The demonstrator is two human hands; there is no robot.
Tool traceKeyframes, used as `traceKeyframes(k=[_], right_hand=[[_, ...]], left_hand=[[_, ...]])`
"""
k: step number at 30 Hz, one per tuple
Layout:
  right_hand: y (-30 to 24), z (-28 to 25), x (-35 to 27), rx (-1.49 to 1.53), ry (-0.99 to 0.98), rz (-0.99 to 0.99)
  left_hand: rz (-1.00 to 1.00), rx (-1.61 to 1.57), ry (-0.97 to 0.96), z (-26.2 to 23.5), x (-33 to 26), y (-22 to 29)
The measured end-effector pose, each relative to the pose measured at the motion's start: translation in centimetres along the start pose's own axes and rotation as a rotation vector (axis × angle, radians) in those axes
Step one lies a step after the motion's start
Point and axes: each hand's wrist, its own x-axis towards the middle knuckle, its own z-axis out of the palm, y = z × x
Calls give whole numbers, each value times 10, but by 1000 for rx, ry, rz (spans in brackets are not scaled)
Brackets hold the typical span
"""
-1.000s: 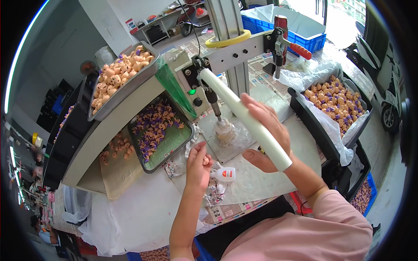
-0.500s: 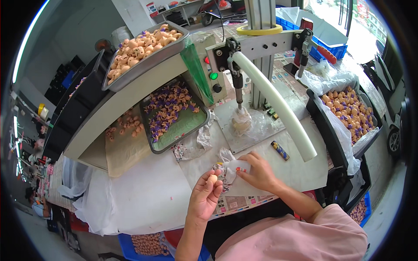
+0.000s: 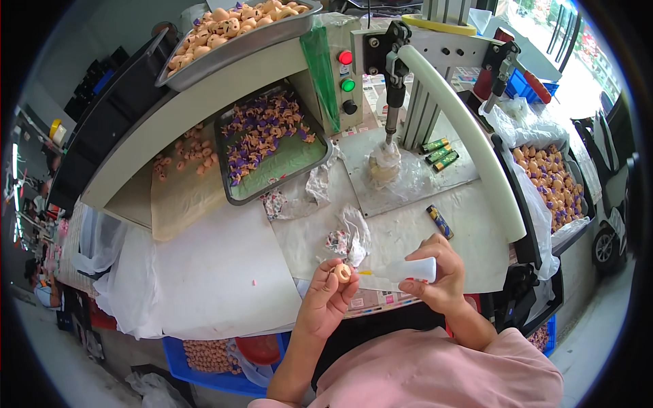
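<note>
Between the thumb and fingers of my left hand is a small round peach-coloured piece with an opening on its upper face. My right hand is closed around a white squeeze bottle, tipped sideways. The bottle's thin nozzle ends in a yellow tip, close to the round piece; whether they touch I cannot tell. A crumpled, partly printed cloth lies on the table just beyond my left hand.
A lever press stands over a metal plate. Beneath a shelf sits a tray of purple and peach bits. Another tray of round pieces rests above. Batteries lie near my right hand. A lined crate of pieces stands at right.
My right hand has lifted the bottle off the cloth, moved right and nearer, and turned the nozzle toward the round piece. The piece now shows its opening. The whole view has shifted.
</note>
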Motion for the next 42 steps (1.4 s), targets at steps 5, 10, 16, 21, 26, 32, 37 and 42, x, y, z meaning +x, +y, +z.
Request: traceKeyframes(k=[5,10,16,21,26,32,37,42], right_hand=[[-2,10,-2,-73,1,-51],[5,14,-2,-129,-8,-66],[12,17,-2,-140,0,-64],[11,21,-1,-128,-16,-42],[12,21,-1,-132,-28,-26],[9,21,0,-157,-17,-12],[13,20,-4,-172,-6,-14],[10,16,-6,-151,5,-41]], left_hand=[[-8,-12,42,-8,-1,-4],[-36,85,52,-8,1,-5],[-28,94,14,-19,5,-6],[-23,133,22,-19,6,-6],[-37,123,13,-18,6,-6],[-34,112,16,-21,5,-8],[-33,113,19,-18,6,-9],[-30,119,12,-18,6,-10]])
